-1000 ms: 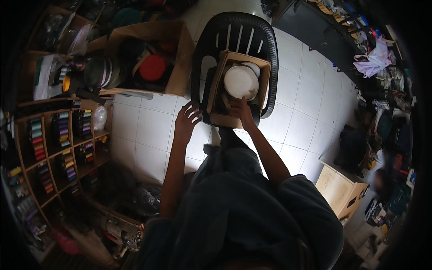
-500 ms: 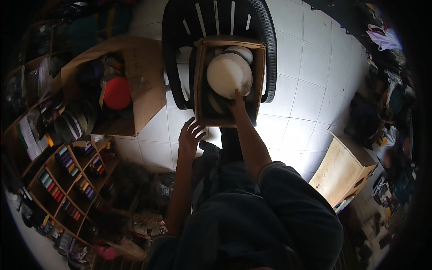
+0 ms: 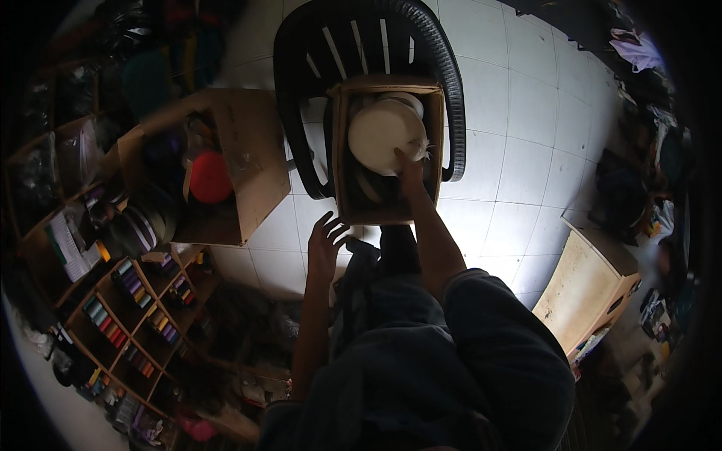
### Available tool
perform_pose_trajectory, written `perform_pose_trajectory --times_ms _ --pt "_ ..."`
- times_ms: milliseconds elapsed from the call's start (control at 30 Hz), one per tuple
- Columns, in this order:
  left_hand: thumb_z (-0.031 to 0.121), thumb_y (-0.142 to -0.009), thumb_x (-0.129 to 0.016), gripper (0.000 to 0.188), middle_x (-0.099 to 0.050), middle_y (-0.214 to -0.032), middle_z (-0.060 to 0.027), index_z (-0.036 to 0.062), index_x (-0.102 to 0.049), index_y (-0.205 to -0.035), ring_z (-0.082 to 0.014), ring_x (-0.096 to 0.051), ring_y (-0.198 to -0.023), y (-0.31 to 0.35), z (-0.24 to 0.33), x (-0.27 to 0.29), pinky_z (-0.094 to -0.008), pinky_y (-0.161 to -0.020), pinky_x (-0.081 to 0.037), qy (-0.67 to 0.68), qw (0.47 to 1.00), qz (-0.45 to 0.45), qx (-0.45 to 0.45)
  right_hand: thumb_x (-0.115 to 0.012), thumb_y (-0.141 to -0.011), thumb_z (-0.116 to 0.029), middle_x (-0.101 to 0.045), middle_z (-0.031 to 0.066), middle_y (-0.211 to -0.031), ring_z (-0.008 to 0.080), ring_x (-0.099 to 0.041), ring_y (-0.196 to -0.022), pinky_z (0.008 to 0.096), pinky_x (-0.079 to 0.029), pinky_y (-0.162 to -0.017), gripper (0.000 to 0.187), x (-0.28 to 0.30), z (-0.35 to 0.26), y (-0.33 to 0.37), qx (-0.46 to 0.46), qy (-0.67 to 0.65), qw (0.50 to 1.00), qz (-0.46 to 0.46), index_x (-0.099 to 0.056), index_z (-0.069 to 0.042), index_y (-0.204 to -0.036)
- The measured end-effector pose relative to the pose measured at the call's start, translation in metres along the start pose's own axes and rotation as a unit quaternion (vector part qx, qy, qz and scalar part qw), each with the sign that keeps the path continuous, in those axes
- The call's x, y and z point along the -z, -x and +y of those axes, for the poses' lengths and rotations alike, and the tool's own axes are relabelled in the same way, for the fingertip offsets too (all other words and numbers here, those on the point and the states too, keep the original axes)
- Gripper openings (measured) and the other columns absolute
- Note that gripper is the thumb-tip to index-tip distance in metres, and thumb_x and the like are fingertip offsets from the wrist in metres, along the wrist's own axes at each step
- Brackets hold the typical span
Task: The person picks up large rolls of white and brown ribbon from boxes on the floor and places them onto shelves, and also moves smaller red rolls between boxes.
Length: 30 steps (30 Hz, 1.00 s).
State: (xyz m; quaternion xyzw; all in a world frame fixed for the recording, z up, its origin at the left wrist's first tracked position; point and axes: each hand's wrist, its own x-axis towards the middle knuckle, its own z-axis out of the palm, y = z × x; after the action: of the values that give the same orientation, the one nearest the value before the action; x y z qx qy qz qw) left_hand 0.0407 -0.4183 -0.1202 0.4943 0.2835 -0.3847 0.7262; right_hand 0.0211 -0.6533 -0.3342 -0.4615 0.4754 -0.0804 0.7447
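A large round cream roll (image 3: 380, 135), like wound tape or webbing, lies in an open cardboard box (image 3: 340, 180) on the seat of a black plastic chair. Pale loose threads stick out at its right edge. My right hand (image 3: 408, 167) reaches into the box and grips the roll's near edge, thumb on top; the fingers beneath are hidden. Behind it shows part of a second whitish roll (image 3: 406, 99), and darker coils lie below in shadow. My left hand (image 3: 325, 234) hovers outside the box's near left corner, fingers spread, holding nothing.
The black chair (image 3: 453, 98) curves round the box. To the left, a bigger cardboard box (image 3: 259, 177) holds a red roll (image 3: 210, 177) and other rolls. A wooden rack (image 3: 113, 331) carries several coloured thread spools. A low wooden cabinet (image 3: 583, 282) stands on the right.
The cream roll has tilted and turned slightly under my right hand, and its loose threads now show at the right. The whole view has shifted a little; my left hand stays spread.
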Motion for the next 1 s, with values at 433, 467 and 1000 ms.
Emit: perform_pose_trajectory --times_ms 433,467,1000 --pt "0.052 -0.092 -0.039 0.060 -0.043 -0.133 -0.0144 0.0111 -0.031 -0.135 -0.0293 -0.049 -0.115 0.004 0.005 0.018 -0.0485 -0.091 -0.043 -0.153 0.985 -0.067 -0.049 -0.069 -0.078 -0.011 -0.048 0.0143 -0.124 0.0246 -0.050 -0.115 0.0355 -0.045 -0.096 0.069 0.040 -0.117 0.152 -0.102 -0.194 0.947 -0.235 -0.031 0.000 -0.134" --pt "0.054 -0.091 -0.039 0.063 -0.039 -0.136 -0.0132 0.0124 -0.028 -0.137 -0.0299 -0.046 -0.118 0.009 0.004 0.014 -0.0502 -0.092 -0.041 -0.178 0.979 -0.086 -0.045 -0.068 -0.078 -0.010 -0.048 0.0139 -0.125 0.0251 -0.050 -0.116 0.0365 -0.044 -0.096 0.069 0.043 -0.118 0.171 -0.085 -0.189 0.948 -0.241 -0.030 0.000 -0.135" --pt "0.029 -0.086 -0.064 0.061 -0.051 -0.119 -0.0134 0.0008 -0.036 -0.132 -0.0216 -0.051 -0.109 0.122 -0.022 -0.092 -0.0328 -0.092 -0.041 -0.236 0.919 -0.195 -0.246 -0.068 -0.077 -0.016 -0.049 0.0141 -0.124 0.0252 -0.051 -0.114 0.0372 -0.043 -0.096 0.071 0.133 -0.173 0.334 0.099 -0.177 0.963 -0.179 -0.031 -0.002 -0.135"
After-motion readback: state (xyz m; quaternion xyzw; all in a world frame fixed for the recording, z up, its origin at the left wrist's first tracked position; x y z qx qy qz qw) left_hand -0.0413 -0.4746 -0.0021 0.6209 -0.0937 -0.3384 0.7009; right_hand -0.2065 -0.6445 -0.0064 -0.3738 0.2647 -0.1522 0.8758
